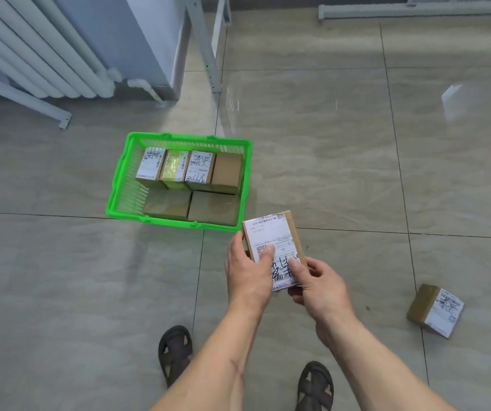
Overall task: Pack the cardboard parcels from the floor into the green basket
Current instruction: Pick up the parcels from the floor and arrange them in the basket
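A cardboard parcel [271, 235] with a white shipping label is held in the air just off the basket's near right corner. My left hand [248, 271] grips its left edge with the thumb on the label. My right hand [317, 284] grips its near end, thumb on the barcode. The green basket [119, 185] stands on the floor and holds several parcels: a back row standing on edge and two lying flat [191, 207] in front. Another labelled parcel [434, 310] lies on the floor at the right.
A white radiator [30, 51] and a grey cabinet [146, 40] stand at the back left. White metal frame legs [208, 51] rise behind the basket. My sandalled feet [176, 351] are at the bottom. Glossy tiled floor surrounds everything.
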